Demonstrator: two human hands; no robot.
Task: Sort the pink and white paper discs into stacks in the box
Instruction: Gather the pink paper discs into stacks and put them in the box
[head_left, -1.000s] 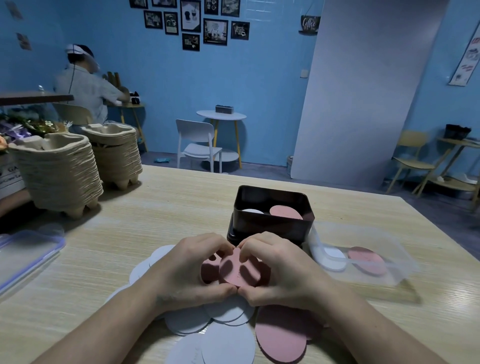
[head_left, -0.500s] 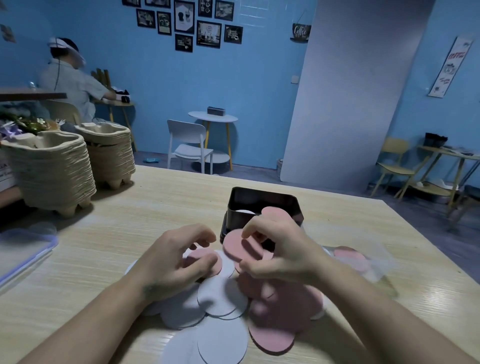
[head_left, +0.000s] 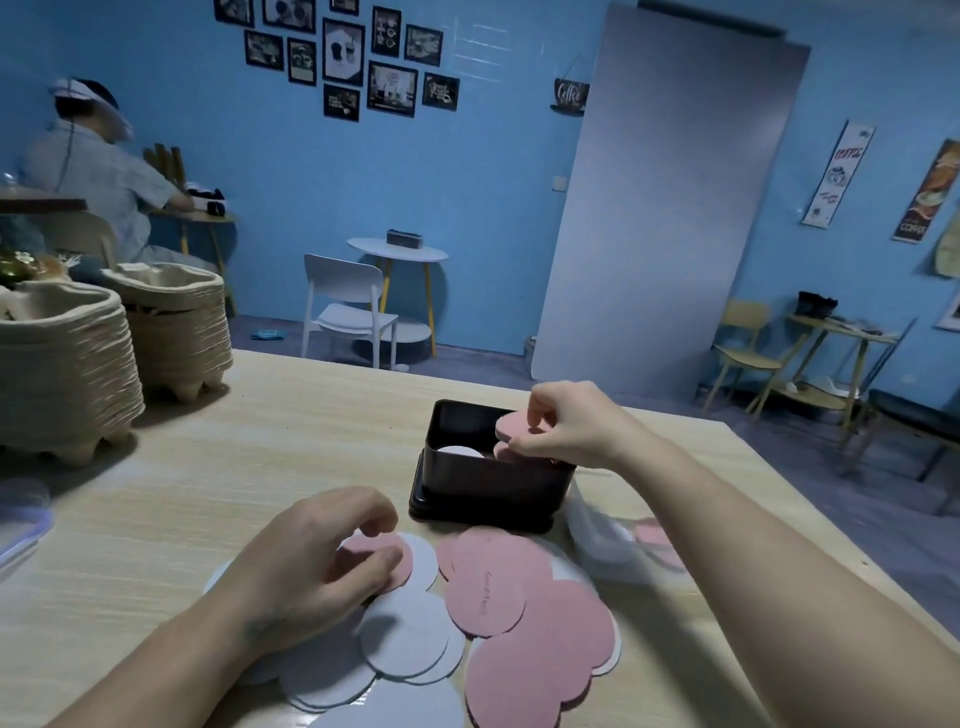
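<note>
At centre frame, right hand (head_left: 566, 426) over black box (head_left: 488, 486), fingers pinching a pink disc (head_left: 511, 423), left hand (head_left: 311, 566) lower left, fingers loosely curled, thumb on loose discs (head_left: 405, 636) spread across desk (head_left: 234, 457).

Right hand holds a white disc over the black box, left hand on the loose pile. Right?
Not quite. In the head view the right hand pinches a pink disc, not a white one, over the black box. The left hand is on the loose pile, as stated.

Right hand (head_left: 566, 426) blocks box (head_left: 488, 483) right half; left half open
</note>
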